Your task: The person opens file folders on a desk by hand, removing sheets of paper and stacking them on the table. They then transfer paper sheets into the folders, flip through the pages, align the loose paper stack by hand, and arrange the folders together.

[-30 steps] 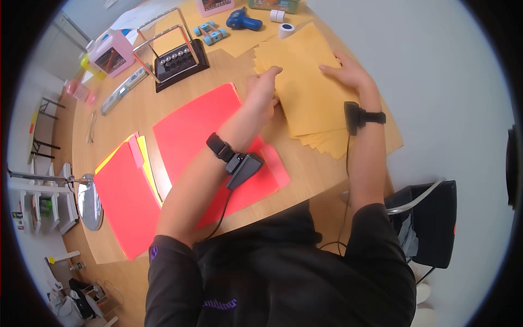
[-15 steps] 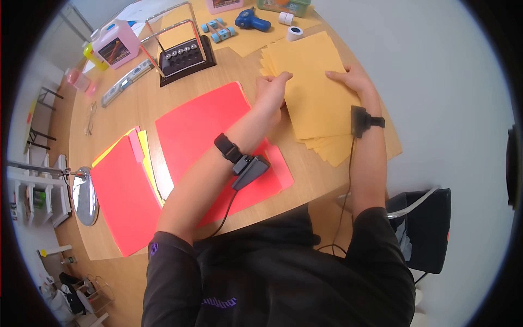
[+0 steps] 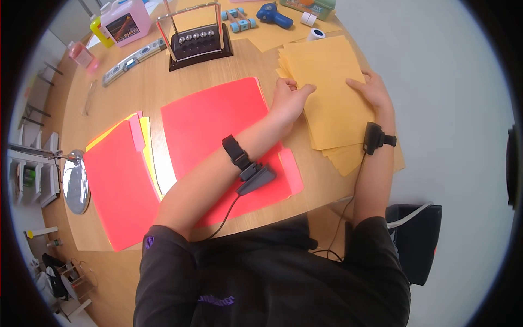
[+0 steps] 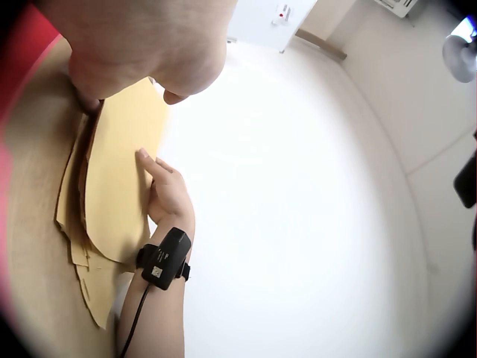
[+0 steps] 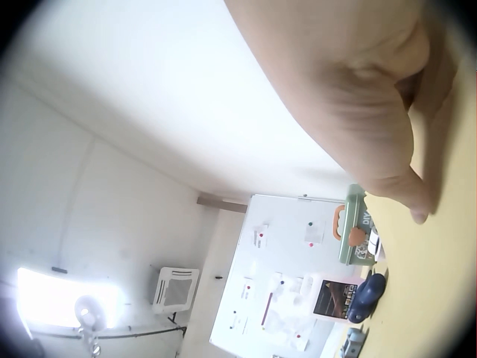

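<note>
Paper stack [image 3: 336,101]: upper right of frame.
Lies between left hand [image 3: 290,102], pinching its left edge, and right hand [image 3: 377,94], gripping its right edge.

From far away I count one left hand [image 3: 290,102], one right hand [image 3: 377,94], two wrist cameras [image 3: 373,138], two folder piles [image 3: 212,117] and one envelope stack [image 3: 336,111], whose exact number I cannot tell. I find also one cradle [image 3: 200,53] with five balls [image 3: 196,36], one toy car [image 3: 238,19], one blue gun [image 3: 274,15], one green box [image 3: 310,7], one mirror [image 3: 75,185] and two small bottles [image 3: 80,53].
</note>
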